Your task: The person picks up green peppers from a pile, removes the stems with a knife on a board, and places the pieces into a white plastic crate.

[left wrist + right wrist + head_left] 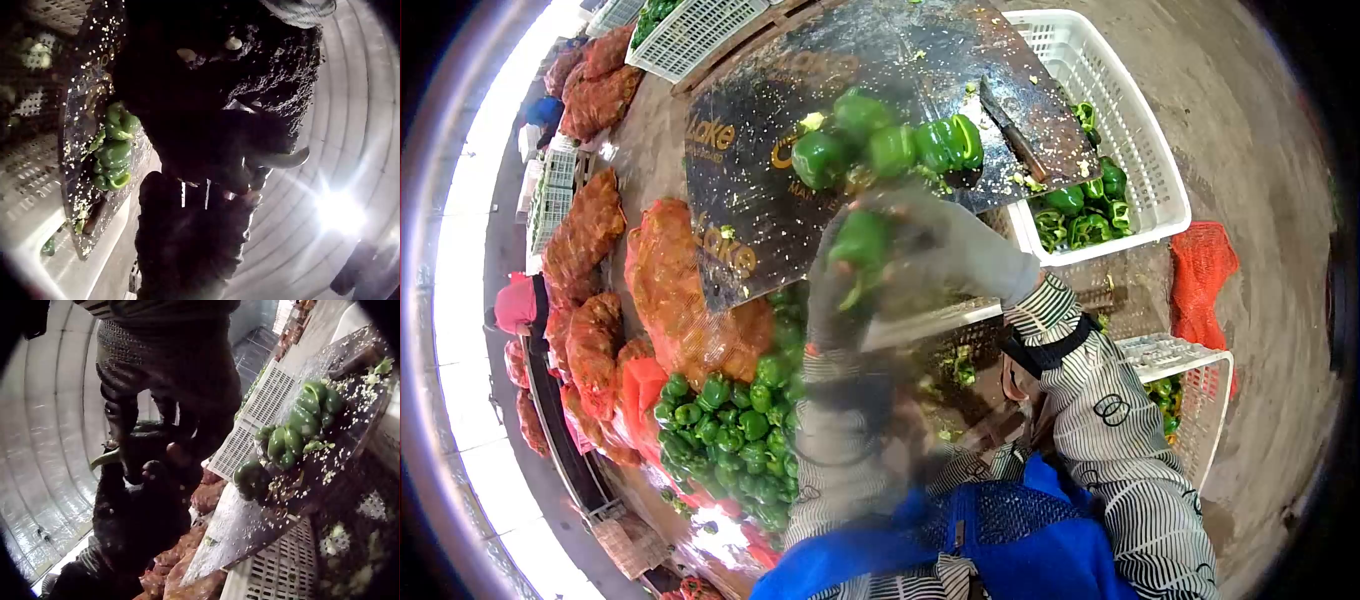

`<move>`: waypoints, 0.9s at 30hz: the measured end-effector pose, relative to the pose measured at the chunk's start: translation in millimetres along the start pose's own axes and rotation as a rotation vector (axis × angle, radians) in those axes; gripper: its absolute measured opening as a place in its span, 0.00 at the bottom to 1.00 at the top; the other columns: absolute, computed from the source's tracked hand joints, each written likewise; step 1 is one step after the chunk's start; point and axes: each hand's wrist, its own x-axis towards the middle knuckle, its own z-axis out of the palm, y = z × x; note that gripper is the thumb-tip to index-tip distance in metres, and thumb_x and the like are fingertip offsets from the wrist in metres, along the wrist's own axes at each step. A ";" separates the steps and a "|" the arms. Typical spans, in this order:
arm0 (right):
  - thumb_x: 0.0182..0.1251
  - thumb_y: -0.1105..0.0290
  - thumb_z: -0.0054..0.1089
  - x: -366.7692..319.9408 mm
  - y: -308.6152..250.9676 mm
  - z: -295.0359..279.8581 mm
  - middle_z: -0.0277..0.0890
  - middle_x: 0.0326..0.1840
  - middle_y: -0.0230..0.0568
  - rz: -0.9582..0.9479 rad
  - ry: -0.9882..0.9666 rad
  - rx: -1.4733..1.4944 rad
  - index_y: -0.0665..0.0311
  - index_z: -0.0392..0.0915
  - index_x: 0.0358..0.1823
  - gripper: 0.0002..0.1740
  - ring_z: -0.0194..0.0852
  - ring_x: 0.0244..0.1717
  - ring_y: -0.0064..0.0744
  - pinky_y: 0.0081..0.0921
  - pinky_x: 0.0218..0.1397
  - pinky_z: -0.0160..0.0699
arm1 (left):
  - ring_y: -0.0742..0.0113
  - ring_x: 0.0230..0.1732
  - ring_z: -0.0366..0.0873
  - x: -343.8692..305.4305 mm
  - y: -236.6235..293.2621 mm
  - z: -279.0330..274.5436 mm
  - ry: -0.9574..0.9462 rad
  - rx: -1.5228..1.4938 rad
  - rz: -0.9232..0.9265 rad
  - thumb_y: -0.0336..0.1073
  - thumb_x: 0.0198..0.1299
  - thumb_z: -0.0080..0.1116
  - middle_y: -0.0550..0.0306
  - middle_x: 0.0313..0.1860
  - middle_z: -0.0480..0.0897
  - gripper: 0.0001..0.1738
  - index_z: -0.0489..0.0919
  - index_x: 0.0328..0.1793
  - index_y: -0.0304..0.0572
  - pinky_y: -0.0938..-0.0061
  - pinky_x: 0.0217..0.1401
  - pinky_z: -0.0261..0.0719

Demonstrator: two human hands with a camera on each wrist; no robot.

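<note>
Both gloved hands meet over the near edge of the dark board (750,210), blurred in the head view. A green pepper (862,240) is between them, gripped by the left hand (832,290) and by the fingers of the right hand (960,245). Its curved stem (103,459) sticks out beside the dark fingers in the right wrist view; the rest of it is mostly hidden there. On the board lie whole peppers (818,160) and a cut pepper (950,145), with a knife (1012,130) to their right among scattered seeds.
A white crate (1170,190) with cut peppers (1090,228) stands right of the board. Many green peppers (730,430) are heaped at the lower left beside filled mesh sacks (670,270). Another crate (1220,420) is at the lower right, and a red net (1200,280) lies nearby.
</note>
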 end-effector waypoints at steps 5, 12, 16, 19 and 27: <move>0.53 0.72 0.66 7.9 4.6 5.2 0.64 0.68 0.59 0.073 -0.042 -0.074 0.64 0.61 0.73 0.42 0.65 0.69 0.51 0.36 0.74 0.62 | 0.58 0.60 0.75 2.0 16.4 1.6 0.131 0.528 0.024 0.43 0.53 0.72 0.46 0.61 0.76 0.44 0.65 0.73 0.34 0.66 0.65 0.75; 0.53 0.61 0.71 15.0 5.5 13.2 0.58 0.73 0.60 0.158 -0.227 -0.329 0.65 0.56 0.74 0.48 0.58 0.74 0.53 0.37 0.77 0.58 | 0.62 0.56 0.77 -0.5 24.6 -3.4 0.081 1.104 0.174 0.39 0.35 0.84 0.51 0.55 0.77 0.51 0.67 0.67 0.37 0.67 0.62 0.78; 0.50 0.58 0.72 18.1 0.7 13.0 0.62 0.69 0.57 0.089 -0.244 -0.251 0.61 0.65 0.69 0.43 0.62 0.71 0.52 0.38 0.74 0.62 | 0.65 0.54 0.77 -3.0 22.6 -9.2 0.045 0.804 0.160 0.37 0.37 0.82 0.55 0.53 0.78 0.46 0.69 0.64 0.38 0.69 0.60 0.77; 0.48 0.60 0.72 17.0 10.2 15.2 0.64 0.67 0.55 -0.001 -0.241 -0.204 0.59 0.67 0.66 0.41 0.64 0.69 0.51 0.38 0.73 0.63 | 0.66 0.53 0.77 -8.6 24.8 -8.9 0.066 0.733 0.047 0.31 0.41 0.75 0.55 0.53 0.78 0.39 0.70 0.63 0.38 0.70 0.59 0.77; 0.45 0.62 0.74 13.4 22.7 29.3 0.64 0.65 0.57 0.042 -0.127 -0.257 0.62 0.67 0.65 0.42 0.64 0.68 0.50 0.37 0.73 0.63 | 0.70 0.47 0.78 -4.7 13.2 -25.1 0.139 0.539 -0.163 0.32 0.55 0.64 0.58 0.49 0.78 0.27 0.71 0.62 0.39 0.77 0.48 0.80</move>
